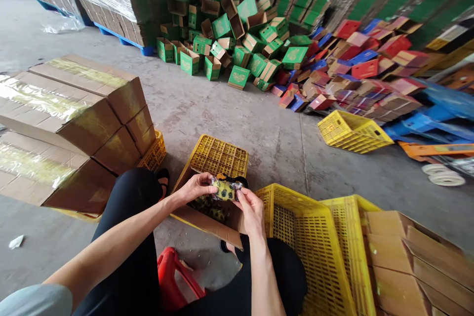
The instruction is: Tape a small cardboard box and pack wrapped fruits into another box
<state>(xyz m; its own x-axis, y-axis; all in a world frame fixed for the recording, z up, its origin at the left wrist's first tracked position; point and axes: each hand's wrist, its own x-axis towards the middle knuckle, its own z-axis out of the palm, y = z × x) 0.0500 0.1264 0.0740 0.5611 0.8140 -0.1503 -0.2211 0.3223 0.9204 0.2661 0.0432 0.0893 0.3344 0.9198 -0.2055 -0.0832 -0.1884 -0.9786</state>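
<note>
Between my two hands, above an open carton (pixel 211 223), is a small clear plastic packet (pixel 225 190) with something yellow and black inside. My left hand (pixel 196 186) pinches its left end between thumb and fingers. At the other end, my right hand (pixel 252 210) grips the packet's lower right corner. A dark, curved piece with some orange shows along the packet's top edge; I cannot make out what it is. Similar yellow-and-black packets (pixel 215 213) lie in the carton below, partly hidden by my hands. The carton stands against a yellow crate (pixel 218 155) with a gridded face.
Taped cartons (pixel 99 123) are stacked at left. Yellow crates (pixel 309 242) and folded cardboard (pixel 418 261) stand at right. A red stool (pixel 173 269) is between my legs. Green boxes (pixel 237 76) and red-and-blue boxes (pixel 365 69) are heaped at the back.
</note>
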